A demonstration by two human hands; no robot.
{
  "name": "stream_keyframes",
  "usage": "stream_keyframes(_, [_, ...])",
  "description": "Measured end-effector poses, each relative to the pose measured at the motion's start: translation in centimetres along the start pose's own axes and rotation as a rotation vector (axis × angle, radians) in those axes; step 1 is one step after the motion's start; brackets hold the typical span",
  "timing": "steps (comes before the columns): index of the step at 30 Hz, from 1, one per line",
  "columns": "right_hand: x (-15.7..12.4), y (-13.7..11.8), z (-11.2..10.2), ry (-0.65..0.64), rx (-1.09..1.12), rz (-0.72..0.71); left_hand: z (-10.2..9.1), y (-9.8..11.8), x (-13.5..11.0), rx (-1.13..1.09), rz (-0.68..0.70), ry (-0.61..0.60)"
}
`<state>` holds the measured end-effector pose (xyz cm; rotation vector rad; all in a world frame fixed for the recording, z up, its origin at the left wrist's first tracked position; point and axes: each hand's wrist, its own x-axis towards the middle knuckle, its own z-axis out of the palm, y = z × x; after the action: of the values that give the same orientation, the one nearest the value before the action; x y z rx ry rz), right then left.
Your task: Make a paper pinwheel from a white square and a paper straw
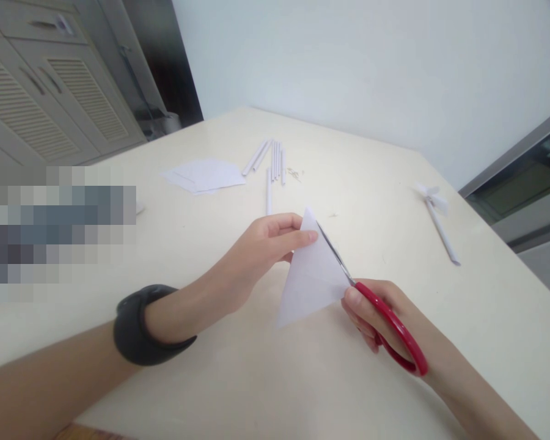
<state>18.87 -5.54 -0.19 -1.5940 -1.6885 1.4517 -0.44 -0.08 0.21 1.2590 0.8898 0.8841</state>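
Note:
A folded triangle of white paper (pixel 312 275) is held above the table, its narrow tip pointing away from me. My left hand (pixel 275 241) pinches it near that tip, thumb on top and the other fingers partly hidden behind. Scissors with red handles (pixel 396 321) are in my right hand (pixel 371 305), their blades lying along the paper's right edge. How far the blades are parted is hard to see. The right thumb sits by the paper's lower right corner. A black band (pixel 140 327) circles my left wrist.
Several rolled white paper tubes (pixel 275 162) lie on the white table (pixel 211 391), near a pile of paper sheets (pixel 211 174). Small metal bits (pixel 294 174) lie beside the tubes. At the right is a paper pinwheel (pixel 442 229) on a tube stick. A wall (pixel 371 67) stands behind.

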Motion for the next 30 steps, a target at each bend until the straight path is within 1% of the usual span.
stream_keyframes(2, [0.1,0.1,0.0,-0.001,-0.008,0.011,0.0,0.0,0.1,0.003,0.007,0.017])
stream_keyframes(5, [0.1,0.3,0.1,-0.021,-0.003,0.015,-0.1,0.0,0.1,-0.013,0.014,0.010])
stream_keyframes(8, [-0.1,0.5,0.3,-0.068,0.047,-0.009,-0.3,0.0,0.2,-0.004,0.024,0.008])
stream_keyframes(11, [-0.4,0.4,0.3,-0.112,0.058,-0.044,-0.3,-0.2,0.1,0.028,-0.006,-0.016])
stream_keyframes(16, [-0.6,-0.4,0.1,-0.090,-0.008,-0.040,-0.1,-0.2,0.0,0.043,-0.066,-0.072])
stream_keyframes(22, [-0.4,-1.2,0.1,-0.086,-0.011,-0.018,0.1,-0.3,-0.1,0.054,-0.082,-0.073])
stream_keyframes(27, [-0.5,-1.1,0.3,-0.060,-0.044,0.002,0.2,-0.4,-0.1,0.056,-0.105,-0.055])
stream_keyframes(30, [-0.5,-0.8,0.5,-0.039,-0.056,-0.008,0.2,-0.4,-0.1,0.033,-0.109,-0.068])
